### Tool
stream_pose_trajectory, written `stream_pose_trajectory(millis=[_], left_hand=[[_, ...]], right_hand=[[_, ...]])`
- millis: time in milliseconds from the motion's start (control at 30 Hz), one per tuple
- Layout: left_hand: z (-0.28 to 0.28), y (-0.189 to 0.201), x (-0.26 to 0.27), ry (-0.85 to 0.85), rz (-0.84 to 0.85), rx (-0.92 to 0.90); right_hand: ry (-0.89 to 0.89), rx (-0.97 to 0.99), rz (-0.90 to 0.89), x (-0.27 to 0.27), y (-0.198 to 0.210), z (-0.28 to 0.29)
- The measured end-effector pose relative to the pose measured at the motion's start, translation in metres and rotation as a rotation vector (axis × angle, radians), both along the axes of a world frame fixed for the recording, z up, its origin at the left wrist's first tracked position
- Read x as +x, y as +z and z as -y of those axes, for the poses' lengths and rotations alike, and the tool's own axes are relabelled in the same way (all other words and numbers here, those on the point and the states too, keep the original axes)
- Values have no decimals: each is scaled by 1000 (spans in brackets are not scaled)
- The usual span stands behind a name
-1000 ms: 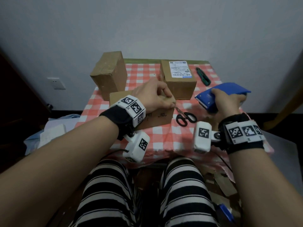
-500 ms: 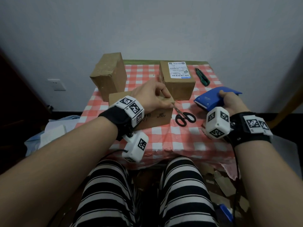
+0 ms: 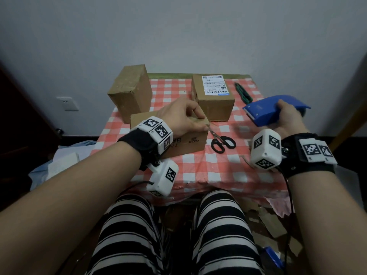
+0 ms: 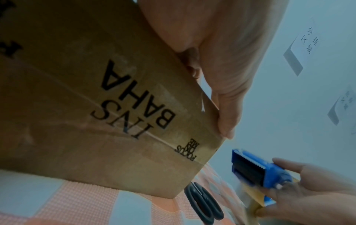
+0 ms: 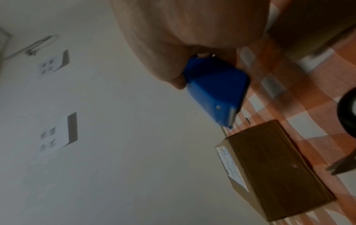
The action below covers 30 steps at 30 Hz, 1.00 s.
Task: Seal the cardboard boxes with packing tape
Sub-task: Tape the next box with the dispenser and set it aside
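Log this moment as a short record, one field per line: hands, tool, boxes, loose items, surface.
left hand: rests on top of the near box, fingers curled at its right edge
right hand: grips the blue tape dispenser, held above the table, clear of the boxes
other boxes: tall box back left; labelled box back centre
scissors: flat on the cloth, right of the near box
green tool: back right; type unclear
surface: red-checked tablecloth

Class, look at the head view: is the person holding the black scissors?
No: the black scissors lie on the checked tablecloth, between the left hand and right hand.
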<state>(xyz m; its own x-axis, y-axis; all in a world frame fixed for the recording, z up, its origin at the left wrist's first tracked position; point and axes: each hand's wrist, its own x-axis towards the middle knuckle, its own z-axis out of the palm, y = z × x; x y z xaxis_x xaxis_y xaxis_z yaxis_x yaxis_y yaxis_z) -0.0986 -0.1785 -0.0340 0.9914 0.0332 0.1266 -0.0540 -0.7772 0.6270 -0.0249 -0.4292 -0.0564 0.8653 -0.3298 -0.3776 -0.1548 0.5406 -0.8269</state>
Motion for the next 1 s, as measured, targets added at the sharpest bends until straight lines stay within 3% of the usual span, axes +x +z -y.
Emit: stream_pose_trajectory(millis=[200,533,767,1000], left_hand=[[1,1,-1,3,-11,7],[0,1,-2,-7,0,-14],[0,0,-1,-16,-9,-30],[0,1,-2,-9,-11,-29]], right_hand=[[37,-490,264,-11,14,-5],[180,-1085,459,-18,-7,-20],[272,-1611,264,-20,-30,-28],[580,-1711,112,-26,-25,-29]])
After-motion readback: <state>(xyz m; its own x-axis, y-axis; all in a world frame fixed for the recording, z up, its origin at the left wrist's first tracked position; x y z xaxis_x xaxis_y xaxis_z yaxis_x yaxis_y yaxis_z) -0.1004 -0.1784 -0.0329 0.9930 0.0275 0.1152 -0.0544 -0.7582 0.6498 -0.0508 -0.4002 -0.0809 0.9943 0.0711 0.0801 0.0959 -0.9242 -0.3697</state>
